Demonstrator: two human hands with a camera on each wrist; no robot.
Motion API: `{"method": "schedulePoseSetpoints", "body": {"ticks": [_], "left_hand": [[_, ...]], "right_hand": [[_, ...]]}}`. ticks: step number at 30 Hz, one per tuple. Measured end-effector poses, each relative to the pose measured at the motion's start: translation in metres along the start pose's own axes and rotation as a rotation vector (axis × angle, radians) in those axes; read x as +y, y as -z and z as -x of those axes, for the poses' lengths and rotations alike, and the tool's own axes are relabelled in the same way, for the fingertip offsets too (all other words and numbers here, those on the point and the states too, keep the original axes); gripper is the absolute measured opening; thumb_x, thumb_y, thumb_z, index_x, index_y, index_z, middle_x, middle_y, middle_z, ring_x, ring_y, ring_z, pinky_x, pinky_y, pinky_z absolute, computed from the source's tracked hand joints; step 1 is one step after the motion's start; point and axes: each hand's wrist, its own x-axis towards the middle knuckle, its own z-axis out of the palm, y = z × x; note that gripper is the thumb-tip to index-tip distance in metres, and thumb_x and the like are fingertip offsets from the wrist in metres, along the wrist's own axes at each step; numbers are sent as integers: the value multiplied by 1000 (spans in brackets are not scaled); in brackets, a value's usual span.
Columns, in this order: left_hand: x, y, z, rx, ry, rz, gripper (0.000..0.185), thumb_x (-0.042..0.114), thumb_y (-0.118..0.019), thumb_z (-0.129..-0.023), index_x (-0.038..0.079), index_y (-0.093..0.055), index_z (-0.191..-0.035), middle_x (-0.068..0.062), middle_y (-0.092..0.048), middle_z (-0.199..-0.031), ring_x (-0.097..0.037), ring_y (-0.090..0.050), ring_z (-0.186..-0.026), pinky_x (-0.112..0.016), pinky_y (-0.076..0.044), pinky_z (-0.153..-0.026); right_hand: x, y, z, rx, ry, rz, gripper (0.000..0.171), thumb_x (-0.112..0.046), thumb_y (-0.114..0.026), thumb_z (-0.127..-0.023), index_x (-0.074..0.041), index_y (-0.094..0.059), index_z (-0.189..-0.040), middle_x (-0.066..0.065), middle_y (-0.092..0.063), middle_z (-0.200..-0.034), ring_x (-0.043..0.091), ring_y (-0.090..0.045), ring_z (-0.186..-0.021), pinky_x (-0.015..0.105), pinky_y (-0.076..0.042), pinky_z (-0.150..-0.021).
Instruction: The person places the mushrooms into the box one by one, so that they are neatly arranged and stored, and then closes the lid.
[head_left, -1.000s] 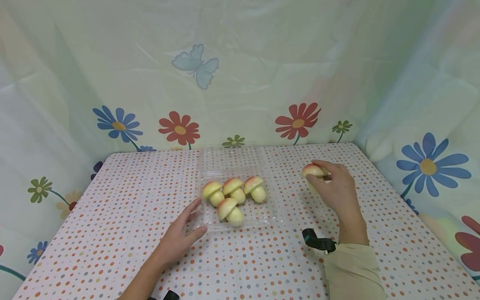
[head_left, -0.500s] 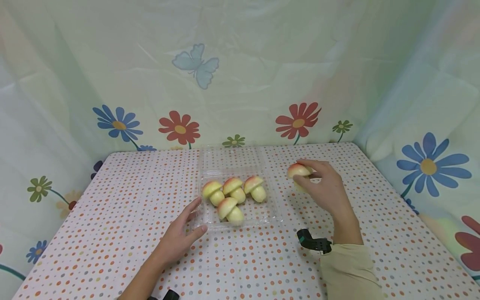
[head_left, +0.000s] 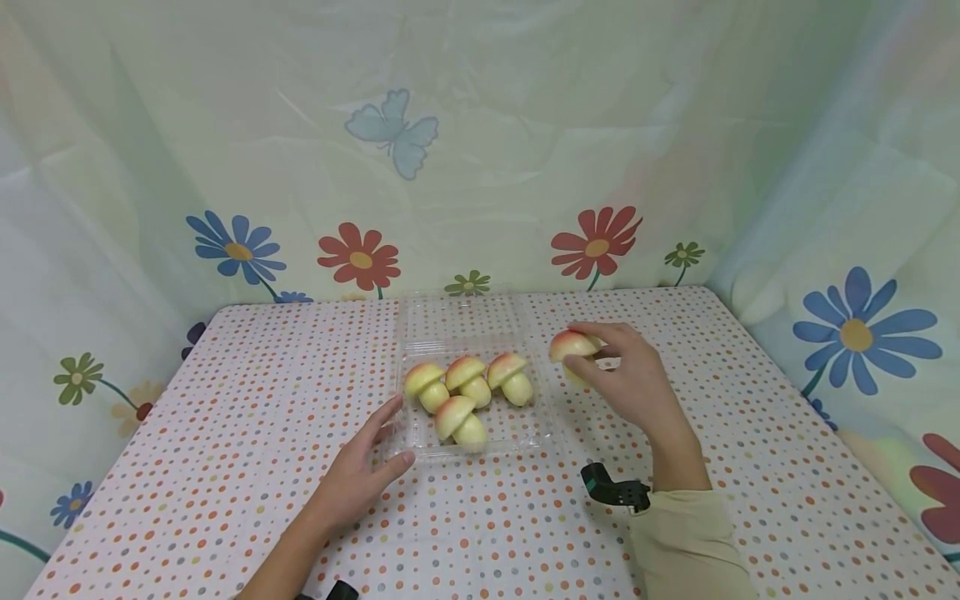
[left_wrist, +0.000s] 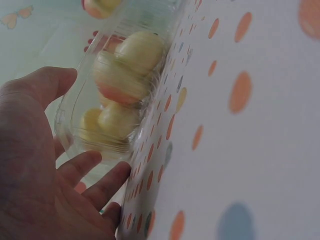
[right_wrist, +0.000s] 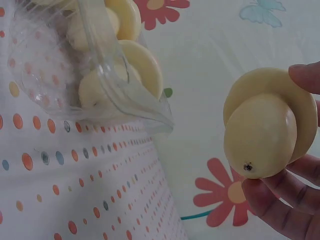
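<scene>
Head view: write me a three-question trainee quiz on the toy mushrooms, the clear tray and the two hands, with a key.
1. How many toy mushrooms lie in the clear tray?
2. True or false: the right hand holds a toy mushroom off the table, right of the tray.
3. The left hand is: A) lifting a mushroom, B) resting on the table with fingers at the tray's near left corner, C) closing a lid.

Key: 1. Four. 2. True; the right wrist view shows it pinched between thumb and fingers, above the cloth. 3. B.
</scene>
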Motion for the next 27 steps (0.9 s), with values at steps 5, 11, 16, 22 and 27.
{"method": "schedulePoseSetpoints", "body": {"ticks": [5,11,16,22,27], "left_hand": [[-1,0,0,-3,-3,-6,78,35,-68,-100,31,-25,-165,6,-29,-170,-34,-43,-149,-71,-28,-119],[-1,0,0,-4,-7,-1,78,35,-68,-100,31,-25,-165,5,-30,-170,-34,-43,-150,-71,-28,-119],[0,0,0,-4,-1,-8,79,36,-68,-100,31,-25,-165,5,-30,-170,-34,-43,-149,-71,-28,-119],[0,0,0,-5,1,-5,79,35,-68,-100,31,-25,-165,5,-29,-170,-35,-43,-149,-71,-28,-119],[0,0,0,-4,0,-8,78,35,-68,-100,32,-25,-165,5,-30,-170,-35,-43,-149,-71,-29,-118]], "right_hand": [[-3,-6,-1,-9,8,-21,46,-27,-73,-96,-15,-65,-139,14,-60,-136,35,-66,-108,34,-53,-75],[-8,-14,0,-16,65,-16,45,-24,-74,-95,-13,-67,-138,15,-64,-132,33,-67,-105,36,-53,-77],[-10,-19,0,-40,88,-25,44,-25,-74,-94,-13,-67,-137,15,-64,-130,34,-68,-104,34,-55,-74],[-14,-27,-1,-55,116,-23,45,-23,-76,-93,-11,-68,-136,16,-64,-130,34,-68,-104,40,-58,-78],[-19,-33,-1,-63,140,-20,45,-23,-77,-93,-11,-68,-135,15,-63,-132,33,-68,-104,48,-58,-85]]}}
